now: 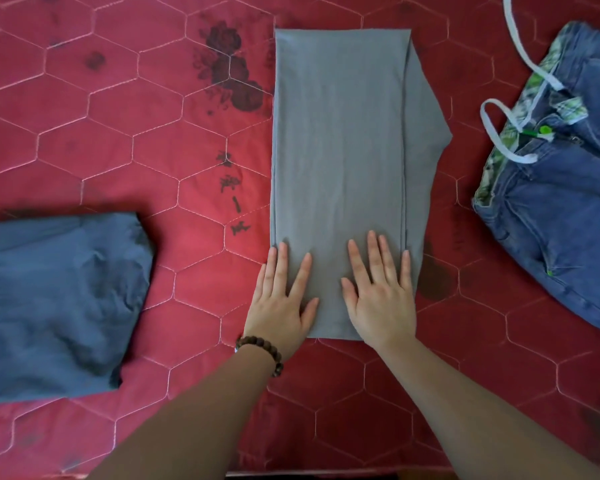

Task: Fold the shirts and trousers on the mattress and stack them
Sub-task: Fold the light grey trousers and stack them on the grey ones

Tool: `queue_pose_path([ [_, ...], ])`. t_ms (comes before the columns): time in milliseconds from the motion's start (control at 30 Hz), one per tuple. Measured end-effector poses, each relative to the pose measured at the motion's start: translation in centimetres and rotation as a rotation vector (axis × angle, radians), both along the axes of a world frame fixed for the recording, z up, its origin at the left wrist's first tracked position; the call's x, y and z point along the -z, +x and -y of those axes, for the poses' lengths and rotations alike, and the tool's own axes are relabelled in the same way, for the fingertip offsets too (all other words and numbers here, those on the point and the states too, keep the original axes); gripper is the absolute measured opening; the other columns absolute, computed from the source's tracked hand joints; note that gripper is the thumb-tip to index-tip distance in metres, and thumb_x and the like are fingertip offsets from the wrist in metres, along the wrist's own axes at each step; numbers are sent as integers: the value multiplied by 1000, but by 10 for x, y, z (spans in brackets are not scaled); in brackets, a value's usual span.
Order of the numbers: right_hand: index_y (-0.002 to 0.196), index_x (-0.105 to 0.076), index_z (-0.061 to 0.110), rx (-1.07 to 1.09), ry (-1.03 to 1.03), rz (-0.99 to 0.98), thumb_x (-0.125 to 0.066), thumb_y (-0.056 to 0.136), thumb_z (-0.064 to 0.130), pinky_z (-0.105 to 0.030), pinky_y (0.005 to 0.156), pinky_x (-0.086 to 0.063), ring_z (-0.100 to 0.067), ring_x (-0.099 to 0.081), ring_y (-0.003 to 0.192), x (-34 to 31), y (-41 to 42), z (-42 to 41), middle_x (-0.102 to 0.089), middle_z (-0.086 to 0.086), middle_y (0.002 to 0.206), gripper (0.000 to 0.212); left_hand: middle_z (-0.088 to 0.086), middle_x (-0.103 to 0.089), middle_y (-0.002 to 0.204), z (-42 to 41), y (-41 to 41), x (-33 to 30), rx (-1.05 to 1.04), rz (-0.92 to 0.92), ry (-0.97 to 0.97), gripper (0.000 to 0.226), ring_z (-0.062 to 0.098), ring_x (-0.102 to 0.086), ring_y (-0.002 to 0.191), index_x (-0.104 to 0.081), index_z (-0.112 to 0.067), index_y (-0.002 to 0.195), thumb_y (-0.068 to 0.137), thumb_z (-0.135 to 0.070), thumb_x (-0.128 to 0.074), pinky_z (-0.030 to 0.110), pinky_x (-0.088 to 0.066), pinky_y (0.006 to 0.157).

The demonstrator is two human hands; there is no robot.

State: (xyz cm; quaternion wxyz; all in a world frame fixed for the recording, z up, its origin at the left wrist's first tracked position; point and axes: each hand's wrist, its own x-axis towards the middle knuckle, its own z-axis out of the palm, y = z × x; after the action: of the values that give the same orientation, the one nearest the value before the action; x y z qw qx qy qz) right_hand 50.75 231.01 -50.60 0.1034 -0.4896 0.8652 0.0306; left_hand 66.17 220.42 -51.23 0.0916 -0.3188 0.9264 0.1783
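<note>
Centrally, the grey shirt (340,150) lies on the red mattress (118,133), folded into a long narrow panel with a sleeve edge protruding on its right side. Both hands rest flat on the shirt's near end, fingers straight and spread, grasping nothing: left hand (281,299) at the near left corner, right hand (381,292) beside it. Left of the shirt lies a folded blue garment (59,303). Right of the shirt lie unfolded jeans (565,188). A beaded bracelet (262,351) circles the left wrist.

A single head-worn view looks steeply down, close over the red mattress (153,150) at arm's reach.
</note>
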Motion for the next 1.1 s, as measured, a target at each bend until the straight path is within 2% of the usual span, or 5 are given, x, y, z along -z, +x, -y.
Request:
queue_pose_path([
  [233, 153, -17, 12, -240, 116, 92, -30, 84, 80, -56, 118, -12, -31, -4, 149, -15, -5, -54, -6, -18, 160, 98, 18, -1, 160, -7, 26, -12, 332, 90, -105, 105, 34, 2, 147, -11, -6, 152, 81, -78, -38, 58, -7, 117],
  [533, 148, -26, 0, -331, 232, -10, -72, 74, 45, -59, 114, -22, -42, -19, 144, -18, -9, -55, -22, -30, 153, 98, 39, -32, 142, -12, 5, -11, 522, 82, -321, 53, 50, -32, 134, -23, 9, 143, 98, -16, -10, 58, -32, 108],
  [733, 150, -8, -2, -235, 249, -55, -11, 97, 11, -55, 118, -10, -41, -4, 146, -23, 8, -48, -9, -29, 156, 54, 38, -13, 150, -11, 3, -14, 490, 135, -265, 57, 48, -15, 141, 1, 6, 147, 94, -13, 0, 57, -9, 115],
  [1000, 150, -3, 0, -66, 201, 107, -21, 96, 5, -42, 121, 0, -28, 0, 148, -40, 29, -63, -2, -19, 159, 57, 27, -44, 141, -28, 8, -36, 363, 27, -216, 52, 36, -41, 134, -41, -3, 141, 90, -13, -48, 47, -32, 112],
  [1100, 150, 11, 4, -81, 308, 204, -10, 92, 10, -39, 120, 7, -25, 18, 146, -49, 45, -88, 18, -14, 158, 62, 28, -10, 155, -50, 36, -36, 395, 149, -113, 63, 38, -8, 145, -7, -6, 151, 92, -15, -28, 49, -8, 118],
])
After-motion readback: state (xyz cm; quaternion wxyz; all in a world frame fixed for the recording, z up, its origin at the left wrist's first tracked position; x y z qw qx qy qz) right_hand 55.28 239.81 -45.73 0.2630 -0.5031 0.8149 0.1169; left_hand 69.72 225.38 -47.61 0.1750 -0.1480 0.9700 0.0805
